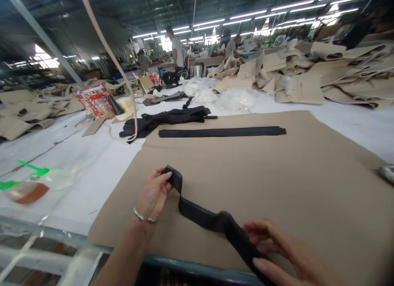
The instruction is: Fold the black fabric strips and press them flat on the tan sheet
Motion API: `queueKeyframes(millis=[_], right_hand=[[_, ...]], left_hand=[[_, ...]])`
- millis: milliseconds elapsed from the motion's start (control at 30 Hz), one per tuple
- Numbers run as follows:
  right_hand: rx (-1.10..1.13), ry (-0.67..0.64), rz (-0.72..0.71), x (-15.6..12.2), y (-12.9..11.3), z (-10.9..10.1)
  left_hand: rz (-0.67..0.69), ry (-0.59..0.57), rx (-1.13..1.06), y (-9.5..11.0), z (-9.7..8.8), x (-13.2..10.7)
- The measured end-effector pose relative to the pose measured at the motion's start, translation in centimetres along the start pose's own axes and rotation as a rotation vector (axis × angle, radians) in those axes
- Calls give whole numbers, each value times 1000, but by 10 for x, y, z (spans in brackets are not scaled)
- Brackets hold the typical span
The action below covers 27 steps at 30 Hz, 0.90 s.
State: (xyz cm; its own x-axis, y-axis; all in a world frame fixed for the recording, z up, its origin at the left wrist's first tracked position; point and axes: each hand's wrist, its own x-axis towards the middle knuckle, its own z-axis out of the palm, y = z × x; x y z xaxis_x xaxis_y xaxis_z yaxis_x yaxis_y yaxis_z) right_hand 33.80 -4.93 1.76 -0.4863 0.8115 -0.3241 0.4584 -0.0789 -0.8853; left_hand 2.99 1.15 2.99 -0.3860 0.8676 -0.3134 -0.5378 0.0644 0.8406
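A long black fabric strip (pixel 197 214) runs in a wavy line between both hands, above the tan sheet (pixel 123 204) on the table. My left hand (pixel 156 189) pinches its upper left end between thumb and fingers. Lower right, my right hand (pixel 277 249) has its thumb on one side of the strip and curled fingers on the other, closed around it. The strip's far end passes out of the picture at the bottom. Further back on the sheet lies another black strip (pixel 221 132), flat and straight.
A pile of black strips (pixel 166 118) lies behind the sheet. At left are two green-topped squeeze bottles (pixel 60 178) (pixel 26 192), a red printed bag (pixel 95 100) and a hanging hose (pixel 106 52). Tan pieces (pixel 298 74) are heaped behind; people (pixel 177 50) stand farther off.
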Motion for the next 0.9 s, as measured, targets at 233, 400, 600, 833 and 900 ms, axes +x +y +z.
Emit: queueKeyframes(millis=[233, 400, 600, 833, 900], right_hand=[[-348, 167, -279, 81, -76, 8], [-584, 254, -252, 105, -75, -35], [-717, 249, -506, 122, -102, -36], [-1019, 193, -375, 154, -123, -55], [-950, 123, -400, 151, -130, -56]], left_hand=[[105, -194, 39, 65, 23, -47], [320, -93, 18, 111, 27, -73], [379, -119, 51, 130, 39, -88], [572, -173, 103, 155, 48, -115], [601, -173, 138, 159, 51, -118]])
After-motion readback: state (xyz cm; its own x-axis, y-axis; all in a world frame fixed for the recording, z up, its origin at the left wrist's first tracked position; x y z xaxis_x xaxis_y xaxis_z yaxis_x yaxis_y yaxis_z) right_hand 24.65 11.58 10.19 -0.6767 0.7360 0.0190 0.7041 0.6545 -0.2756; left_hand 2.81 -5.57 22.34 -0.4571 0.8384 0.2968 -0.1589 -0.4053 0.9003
